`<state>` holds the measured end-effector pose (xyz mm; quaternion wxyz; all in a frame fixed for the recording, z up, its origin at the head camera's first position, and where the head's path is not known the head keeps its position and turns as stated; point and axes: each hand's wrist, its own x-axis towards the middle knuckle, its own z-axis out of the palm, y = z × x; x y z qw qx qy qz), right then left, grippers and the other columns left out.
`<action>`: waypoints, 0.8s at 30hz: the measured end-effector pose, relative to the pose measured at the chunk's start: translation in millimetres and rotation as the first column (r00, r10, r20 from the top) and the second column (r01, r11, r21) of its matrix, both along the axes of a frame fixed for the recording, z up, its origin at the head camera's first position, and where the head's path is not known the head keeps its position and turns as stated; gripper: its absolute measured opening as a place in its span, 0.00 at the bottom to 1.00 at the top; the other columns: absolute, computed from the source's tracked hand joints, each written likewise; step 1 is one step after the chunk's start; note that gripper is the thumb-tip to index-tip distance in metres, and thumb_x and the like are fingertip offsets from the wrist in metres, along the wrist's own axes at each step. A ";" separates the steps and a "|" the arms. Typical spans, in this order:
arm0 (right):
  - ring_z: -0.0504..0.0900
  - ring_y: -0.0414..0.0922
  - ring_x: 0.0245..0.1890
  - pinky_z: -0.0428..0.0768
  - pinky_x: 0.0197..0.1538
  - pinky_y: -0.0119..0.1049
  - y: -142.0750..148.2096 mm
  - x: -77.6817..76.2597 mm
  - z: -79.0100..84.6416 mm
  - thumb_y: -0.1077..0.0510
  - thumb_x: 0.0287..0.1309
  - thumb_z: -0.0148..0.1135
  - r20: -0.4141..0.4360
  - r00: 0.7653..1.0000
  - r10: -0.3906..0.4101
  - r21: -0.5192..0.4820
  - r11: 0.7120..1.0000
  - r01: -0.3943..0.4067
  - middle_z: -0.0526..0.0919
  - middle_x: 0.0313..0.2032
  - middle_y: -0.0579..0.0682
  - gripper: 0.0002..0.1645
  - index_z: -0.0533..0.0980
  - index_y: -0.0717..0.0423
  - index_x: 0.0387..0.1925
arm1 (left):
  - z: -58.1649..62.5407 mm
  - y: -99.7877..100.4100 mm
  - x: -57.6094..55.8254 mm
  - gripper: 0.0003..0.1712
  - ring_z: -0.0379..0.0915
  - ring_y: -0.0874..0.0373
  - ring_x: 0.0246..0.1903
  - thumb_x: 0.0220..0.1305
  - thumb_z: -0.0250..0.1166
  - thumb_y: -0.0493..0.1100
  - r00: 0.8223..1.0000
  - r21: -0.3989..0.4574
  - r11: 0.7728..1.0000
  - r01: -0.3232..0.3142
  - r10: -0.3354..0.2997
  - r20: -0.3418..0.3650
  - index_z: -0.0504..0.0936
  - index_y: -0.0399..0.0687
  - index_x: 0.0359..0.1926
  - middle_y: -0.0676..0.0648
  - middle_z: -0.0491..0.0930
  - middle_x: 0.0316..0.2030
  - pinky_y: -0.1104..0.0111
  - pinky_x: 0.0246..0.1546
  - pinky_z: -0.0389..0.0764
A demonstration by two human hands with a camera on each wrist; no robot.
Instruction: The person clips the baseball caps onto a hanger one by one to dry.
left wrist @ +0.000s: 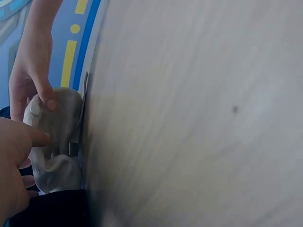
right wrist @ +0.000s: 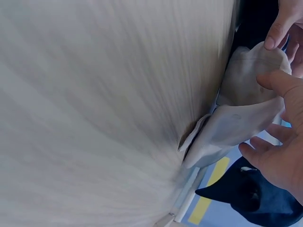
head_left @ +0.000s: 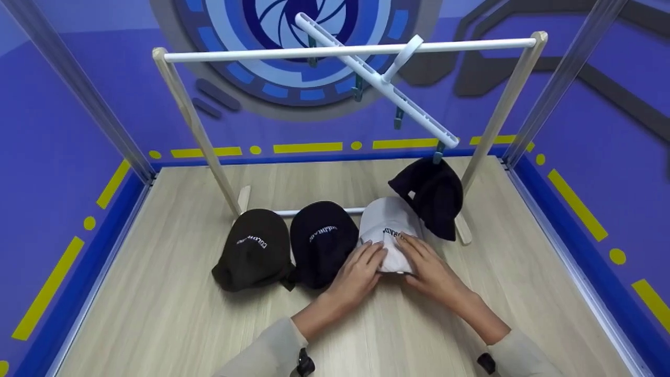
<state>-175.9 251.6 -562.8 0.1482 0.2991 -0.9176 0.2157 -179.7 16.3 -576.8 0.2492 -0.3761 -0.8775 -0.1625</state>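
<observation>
A light grey baseball cap (head_left: pixel 386 212) with dark lettering rests on the table near the rack's right side. My left hand (head_left: pixel 356 273) grips its near left edge, and my right hand (head_left: pixel 438 275) grips the near right edge. Fingers lie on the outside of the crown; in the right wrist view, the right thumb is inside the cap (right wrist: pixel 236 125). Left of it are a black cap (head_left: pixel 320 235) and a dark brown cap (head_left: pixel 256 243). Another dark cap (head_left: pixel 437 196) hangs from the end clip (head_left: pixel 438 153) of a white hanger (head_left: pixel 366 73).
The hanger hooks over the white rail (head_left: pixel 235 55) of a wooden-legged rack (head_left: pixel 193 118), slanting down to the right. Several dark green clips, such as one clip (head_left: pixel 399 118), hang along it. Blue patterned walls (head_left: pixel 68 104) enclose the wooden table (head_left: pixel 157 314).
</observation>
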 end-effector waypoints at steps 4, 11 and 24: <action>0.71 0.65 0.65 0.74 0.63 0.59 0.5 -0.8 -2.0 0.69 0.39 0.79 -0.028 1.000 0.014 -0.012 1.000 -0.015 0.71 0.66 0.67 0.50 0.69 0.66 0.68 | -2.6 -2.5 -4.0 0.29 0.75 0.45 0.62 0.59 0.73 0.41 0.999 0.005 1.000 -0.007 0.008 -0.036 0.79 0.44 0.61 0.43 0.79 0.61 0.55 0.66 0.73; 0.72 0.65 0.64 0.73 0.64 0.59 0.3 -1.2 -2.8 0.70 0.41 0.78 -0.015 1.000 0.013 -0.016 1.000 -0.013 0.72 0.65 0.67 0.49 0.70 0.65 0.68 | -3.7 -4.4 -9.8 0.25 0.75 0.45 0.62 0.60 0.71 0.37 0.999 0.046 0.998 0.042 -0.042 -0.009 0.80 0.44 0.59 0.42 0.79 0.60 0.55 0.67 0.71; 0.72 0.64 0.64 0.73 0.65 0.58 -0.2 -1.0 0.3 0.71 0.40 0.78 0.012 1.000 0.006 0.004 1.000 -0.006 0.74 0.64 0.65 0.45 0.73 0.66 0.64 | -4.2 -6.0 -10.5 0.23 0.74 0.45 0.63 0.62 0.70 0.35 0.997 0.074 0.995 0.064 -0.066 0.028 0.80 0.44 0.59 0.43 0.79 0.60 0.55 0.69 0.69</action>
